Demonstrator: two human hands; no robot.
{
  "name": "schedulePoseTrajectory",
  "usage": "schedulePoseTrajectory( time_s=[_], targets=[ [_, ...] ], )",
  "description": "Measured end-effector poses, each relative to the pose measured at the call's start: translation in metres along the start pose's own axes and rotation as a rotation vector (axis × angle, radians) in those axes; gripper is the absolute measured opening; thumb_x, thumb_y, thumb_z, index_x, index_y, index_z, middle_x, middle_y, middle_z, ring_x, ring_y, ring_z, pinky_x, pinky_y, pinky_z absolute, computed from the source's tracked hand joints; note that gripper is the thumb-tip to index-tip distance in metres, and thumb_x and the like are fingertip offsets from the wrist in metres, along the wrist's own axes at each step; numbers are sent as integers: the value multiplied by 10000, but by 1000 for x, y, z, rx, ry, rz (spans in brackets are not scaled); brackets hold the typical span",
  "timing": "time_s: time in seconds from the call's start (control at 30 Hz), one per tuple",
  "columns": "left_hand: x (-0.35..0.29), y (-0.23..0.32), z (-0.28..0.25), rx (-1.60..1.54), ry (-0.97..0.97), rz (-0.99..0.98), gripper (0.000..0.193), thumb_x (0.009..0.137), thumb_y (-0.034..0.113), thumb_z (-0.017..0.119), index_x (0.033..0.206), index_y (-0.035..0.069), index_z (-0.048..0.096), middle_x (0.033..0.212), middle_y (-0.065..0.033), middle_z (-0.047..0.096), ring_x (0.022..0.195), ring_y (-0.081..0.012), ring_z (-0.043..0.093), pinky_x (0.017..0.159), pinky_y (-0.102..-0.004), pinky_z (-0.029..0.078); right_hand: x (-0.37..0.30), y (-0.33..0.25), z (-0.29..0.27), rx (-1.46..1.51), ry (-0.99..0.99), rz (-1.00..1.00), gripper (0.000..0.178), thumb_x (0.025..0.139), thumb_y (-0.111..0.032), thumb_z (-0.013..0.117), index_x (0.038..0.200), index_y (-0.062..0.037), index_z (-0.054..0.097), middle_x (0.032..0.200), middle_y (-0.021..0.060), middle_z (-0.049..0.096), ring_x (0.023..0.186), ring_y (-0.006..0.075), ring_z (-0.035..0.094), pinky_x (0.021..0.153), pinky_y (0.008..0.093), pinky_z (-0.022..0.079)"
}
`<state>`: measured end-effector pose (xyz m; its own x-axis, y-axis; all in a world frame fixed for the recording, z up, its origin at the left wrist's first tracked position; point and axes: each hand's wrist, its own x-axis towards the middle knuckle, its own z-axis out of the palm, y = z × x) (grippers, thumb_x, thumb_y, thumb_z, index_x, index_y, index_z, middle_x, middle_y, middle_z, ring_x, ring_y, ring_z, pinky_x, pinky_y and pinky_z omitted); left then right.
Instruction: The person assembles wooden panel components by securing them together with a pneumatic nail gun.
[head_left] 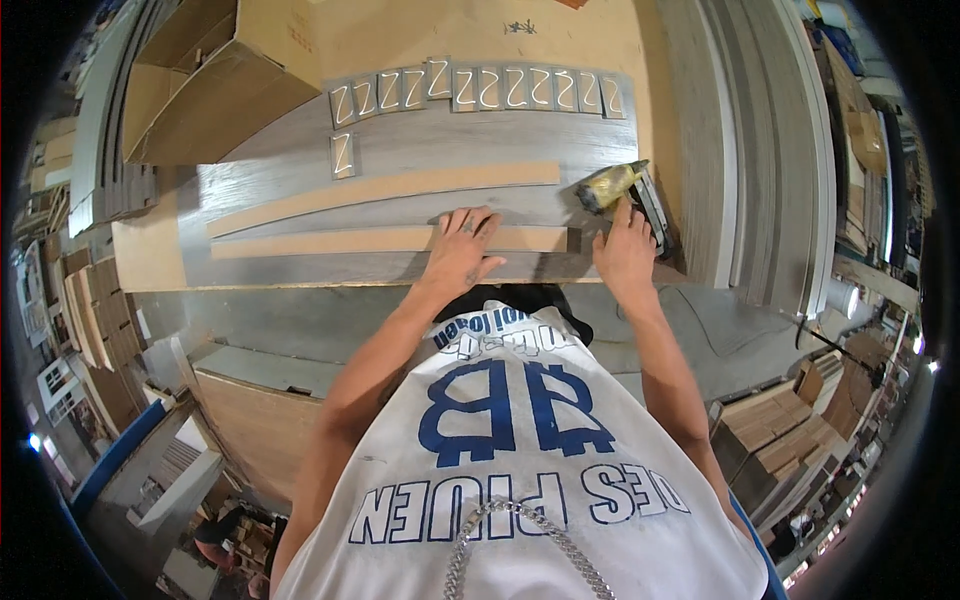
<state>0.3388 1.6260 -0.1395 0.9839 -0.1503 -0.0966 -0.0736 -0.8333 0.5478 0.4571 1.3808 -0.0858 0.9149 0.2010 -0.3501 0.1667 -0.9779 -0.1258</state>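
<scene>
My left hand [464,250] lies palm down with its fingers stretched over the nearer wooden strip [350,243], which runs along the near edge of the grey board. Beyond it lies a second wooden strip [400,183], slightly slanted. To the right, my right hand [627,250] has its fingers apart, with one fingertip at the yellow and black nail gun [612,187]. The nail gun rests on its side on the board. At the far side stand several small grey pieces [490,88] in a row, each with a white glue zigzag. One more glued piece [343,155] lies below the row's left end.
An open cardboard box [225,85] stands on the worktable [150,250] at the far left. Long grey boards [745,150] are stacked along the right side. Wood panels [255,420] stand behind me at the left, and stacked wooden pieces [790,430] at the right.
</scene>
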Motion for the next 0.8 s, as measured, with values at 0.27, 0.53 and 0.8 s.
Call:
schedulePoseTrajectory(
  time_s=[0.27, 0.53, 0.8],
  targets=[
    [11, 19, 23, -72, 43, -23, 766, 830, 238, 732, 1503, 69, 407, 1314, -162, 587, 1268, -322, 494, 1078, -467, 352, -11, -8, 58, 340, 12, -676, 610, 768, -21, 683, 1350, 8, 504, 1285, 191, 554, 1218, 385, 506, 1041, 464, 443],
    [-26, -16, 14, -67, 72, 12, 863, 850, 213, 722, 1572, 56, 275, 1313, -178, 584, 1232, -335, 508, 1045, -460, 359, -14, -48, 65, 365, -59, -777, 553, 754, 10, 667, 1291, 15, 534, 1197, 178, 576, 1136, 371, 534, 974, 450, 485],
    [-35, -73, -17, -63, 241, -116, 908, 829, 409, 752, 1524, 19, 319, 1330, -214, 539, 1269, -390, 474, 1107, -544, 310, -26, -99, 75, 291, -72, -719, 584, 767, -17, 699, 1326, -4, 529, 1239, 180, 564, 1161, 380, 527, 987, 456, 475]
  ],
)
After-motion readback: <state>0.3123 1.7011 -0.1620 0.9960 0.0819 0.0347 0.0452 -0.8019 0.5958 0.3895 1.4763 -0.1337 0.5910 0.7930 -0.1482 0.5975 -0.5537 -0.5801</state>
